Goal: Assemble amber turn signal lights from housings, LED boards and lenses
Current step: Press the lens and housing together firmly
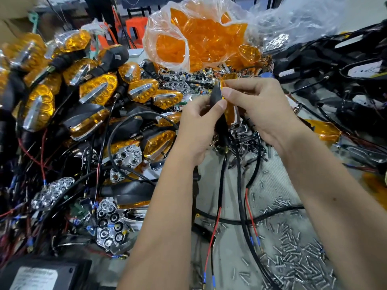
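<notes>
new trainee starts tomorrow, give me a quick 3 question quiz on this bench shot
1. True or false: the right hand holds an amber lens against the black housing.
2. Which lies nearest the camera on the right? A) loose screws B) the bag of lenses C) the finished lights
3. Fill in: the left hand grips the black ____, from which black and red wires hang.

Key: 1 true; 2 A; 3 housing
</notes>
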`<act>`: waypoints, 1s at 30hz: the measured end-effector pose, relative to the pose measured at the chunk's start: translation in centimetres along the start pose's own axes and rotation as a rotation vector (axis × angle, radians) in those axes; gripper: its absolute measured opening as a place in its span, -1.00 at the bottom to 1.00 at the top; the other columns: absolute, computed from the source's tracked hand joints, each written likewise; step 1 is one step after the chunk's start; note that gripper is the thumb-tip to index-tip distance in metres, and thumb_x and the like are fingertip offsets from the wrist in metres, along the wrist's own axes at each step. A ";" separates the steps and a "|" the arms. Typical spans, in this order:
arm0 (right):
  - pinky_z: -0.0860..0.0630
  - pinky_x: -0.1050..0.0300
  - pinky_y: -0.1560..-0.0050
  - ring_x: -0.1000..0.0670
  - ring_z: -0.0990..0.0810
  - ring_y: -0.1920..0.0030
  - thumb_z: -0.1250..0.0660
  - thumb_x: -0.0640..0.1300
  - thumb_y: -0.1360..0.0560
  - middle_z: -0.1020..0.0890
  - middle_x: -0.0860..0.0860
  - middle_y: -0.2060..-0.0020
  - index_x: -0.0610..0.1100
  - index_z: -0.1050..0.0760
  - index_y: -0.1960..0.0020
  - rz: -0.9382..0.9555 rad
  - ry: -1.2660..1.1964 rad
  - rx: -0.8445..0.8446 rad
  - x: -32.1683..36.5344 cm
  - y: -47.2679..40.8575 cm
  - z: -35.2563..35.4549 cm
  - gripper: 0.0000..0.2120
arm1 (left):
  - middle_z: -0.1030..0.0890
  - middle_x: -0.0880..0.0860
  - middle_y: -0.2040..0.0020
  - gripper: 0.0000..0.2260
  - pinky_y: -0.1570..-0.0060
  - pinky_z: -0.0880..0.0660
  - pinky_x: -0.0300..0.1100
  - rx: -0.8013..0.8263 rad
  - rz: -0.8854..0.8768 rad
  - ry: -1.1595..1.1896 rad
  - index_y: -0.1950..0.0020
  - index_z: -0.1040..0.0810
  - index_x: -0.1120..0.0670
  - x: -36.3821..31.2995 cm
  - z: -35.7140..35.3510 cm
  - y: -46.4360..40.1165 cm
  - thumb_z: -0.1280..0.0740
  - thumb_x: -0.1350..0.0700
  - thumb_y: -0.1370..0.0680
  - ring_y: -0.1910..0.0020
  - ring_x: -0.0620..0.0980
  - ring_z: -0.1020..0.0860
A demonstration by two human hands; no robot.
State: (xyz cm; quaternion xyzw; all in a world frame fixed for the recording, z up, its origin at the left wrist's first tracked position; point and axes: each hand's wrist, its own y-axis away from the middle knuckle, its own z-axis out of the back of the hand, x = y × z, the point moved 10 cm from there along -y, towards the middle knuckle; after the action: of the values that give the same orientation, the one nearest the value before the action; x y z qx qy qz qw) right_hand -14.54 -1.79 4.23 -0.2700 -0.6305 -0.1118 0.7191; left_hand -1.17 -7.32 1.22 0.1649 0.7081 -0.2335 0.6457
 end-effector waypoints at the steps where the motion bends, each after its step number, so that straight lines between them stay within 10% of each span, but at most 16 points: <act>1: -0.66 0.10 -0.06 0.01 -0.75 0.00 -0.52 -0.21 -0.52 -0.78 0.00 0.09 -0.09 -0.72 -0.06 0.009 -0.009 -0.008 0.1 0.1 0.1 -0.87 | -0.65 -0.15 0.22 -0.90 -0.11 -0.60 0.09 0.011 -0.021 -0.031 -0.04 -0.65 0.04 -0.2 -0.1 0.1 -0.34 0.17 -0.67 0.14 -0.13 -0.61; 13: -0.71 0.00 0.11 0.01 -0.68 0.23 -0.65 -0.12 -0.36 -0.72 -0.05 0.26 -0.12 -0.74 0.09 -0.006 -0.004 -0.011 -0.2 0.2 1.0 -0.83 | -0.66 0.27 -0.23 -0.71 -0.30 -0.53 0.26 0.062 0.104 0.092 -0.34 -0.60 0.15 1.4 -0.7 0.3 -0.12 0.19 -0.75 -0.25 0.28 -0.62; 22: -0.66 -0.26 -0.01 -0.22 -0.71 0.06 -0.64 0.04 -0.39 -0.74 -0.11 0.16 -0.07 -0.74 0.09 0.066 0.141 -0.093 0.2 0.5 1.1 -0.78 | -0.71 0.17 0.06 -0.90 0.18 -0.66 -0.04 -0.123 0.218 0.388 -0.13 -0.63 0.18 3.1 0.9 0.4 -0.36 0.22 -0.65 0.17 0.06 -0.67; 27: -0.64 -0.24 0.21 -0.19 -0.68 0.22 -0.63 0.11 -0.38 -0.70 -0.15 0.25 -0.11 -0.71 0.17 0.075 0.227 -0.194 0.1 0.7 1.6 -0.71 | -0.67 0.17 0.09 -0.90 0.01 -0.65 0.10 -0.124 0.096 0.224 0.01 -0.66 0.15 2.4 1.1 0.1 -0.46 0.12 -0.59 0.12 0.11 -0.64; 30: -0.60 -0.07 0.25 0.00 -0.58 0.33 -0.62 0.13 -0.39 -0.69 -0.14 0.29 -0.08 -0.70 0.21 0.108 0.242 -0.207 0.5 0.8 1.7 -0.72 | -0.75 0.13 0.06 -0.90 0.11 -0.63 -0.17 -0.103 0.026 0.200 -0.05 -0.69 0.15 1.6 1.3 0.1 -0.50 0.23 -0.55 0.07 0.01 -0.71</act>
State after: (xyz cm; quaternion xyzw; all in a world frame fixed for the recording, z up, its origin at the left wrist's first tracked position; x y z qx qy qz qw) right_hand -15.45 -0.13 4.58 -0.3604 -0.5092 -0.1690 0.7631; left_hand -0.22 -8.01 -0.49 0.1632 0.7777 -0.1710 0.5825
